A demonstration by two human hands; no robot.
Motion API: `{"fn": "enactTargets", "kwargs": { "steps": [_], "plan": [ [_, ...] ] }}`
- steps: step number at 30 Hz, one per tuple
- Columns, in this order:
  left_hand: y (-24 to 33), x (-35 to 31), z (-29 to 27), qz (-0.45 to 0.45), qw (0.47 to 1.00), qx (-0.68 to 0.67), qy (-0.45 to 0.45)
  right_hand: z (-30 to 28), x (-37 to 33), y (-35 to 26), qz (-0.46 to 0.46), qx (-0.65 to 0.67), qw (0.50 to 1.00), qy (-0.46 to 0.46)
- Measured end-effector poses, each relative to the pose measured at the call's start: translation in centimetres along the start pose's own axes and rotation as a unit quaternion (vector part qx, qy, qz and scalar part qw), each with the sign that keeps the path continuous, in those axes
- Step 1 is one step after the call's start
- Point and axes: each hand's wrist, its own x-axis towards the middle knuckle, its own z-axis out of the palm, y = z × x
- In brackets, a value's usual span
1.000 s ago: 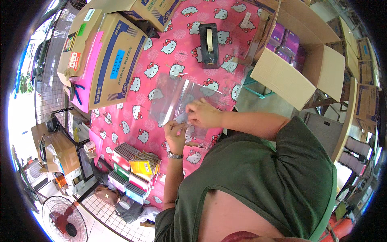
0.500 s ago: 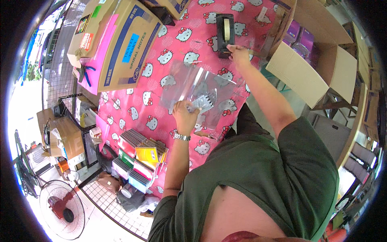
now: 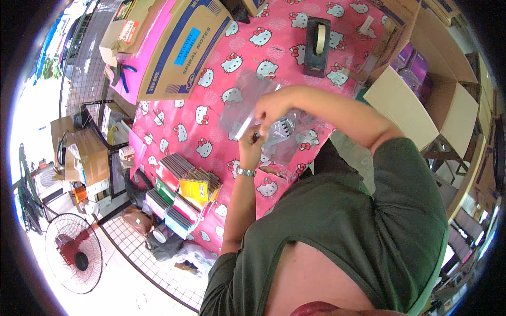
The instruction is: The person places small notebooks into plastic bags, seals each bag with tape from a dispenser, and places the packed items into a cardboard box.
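A sheet of clear plastic [image 3: 240, 102] lies on the pink patterned table cover. On its nearer part is a small plastic-wrapped bundle [image 3: 280, 131] with a row of dark coils, like a spiral notebook's binding. My left hand [image 3: 251, 142] is closed on the wrapping at the bundle's left side. Just above it my right hand [image 3: 274, 107] reaches in from the right, its fingers pinched together over the plastic. Whatever is between those fingertips is too small to make out. Beyond the hands stands a black tape dispenser [image 3: 314, 67] with a pale roll; neither hand touches it.
Left of the hands, several spiral notebooks [image 3: 194, 190] stand in stacks. A large carton [image 3: 171, 79] sits at the far left, with blue-handled pliers [image 3: 124, 78] on its side. An open carton [image 3: 403, 102] holding purple boxes is on the right. A fan [image 3: 74, 253] stands lower left.
My right hand has left the tape dispenser and come down and left to the plastic, beside my left hand. The plastic sheet's left part now looks lifted or folded. The whole view has shifted slightly.
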Motion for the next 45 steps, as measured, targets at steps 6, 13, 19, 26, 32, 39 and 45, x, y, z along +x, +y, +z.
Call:
{"fn": "enactTargets", "kwargs": {
  "steps": [6,13,19,26,32,39,45],
  "plan": [
    [1.8,-0.7,0.6,0.101,0.995,-0.004,-0.004,-0.2,1.8,4.2,0.077,-0.165,0.980,-0.079],
    [-3.5,-4.0,2.4,-0.073,0.930,-0.297,0.205,6.5,-2.3,-0.1,-0.056,-0.234,0.929,0.280],
    [-7.5,-8.2,4.2,-0.230,0.905,-0.348,-0.080,6.8,-3.7,-4.2,-0.074,-0.039,0.958,0.274],
    [2.0,-6.4,0.8,0.071,0.990,-0.101,0.070,10.8,-4.7,1.8,0.049,-0.140,0.962,0.231],
    [5.2,-7.1,-0.1,0.123,0.978,0.096,0.137,8.2,-5.3,-4.2,0.112,0.010,0.938,0.327],
    [4.7,-6.5,-5.2,0.096,0.970,-0.144,0.173,5.9,-7.7,-2.4,0.049,0.148,0.916,0.370],
    [-0.1,-1.5,-5.7,-0.020,0.945,-0.253,-0.206,6.8,-2.8,0.5,-0.007,0.155,0.971,0.181]
  ]
}}
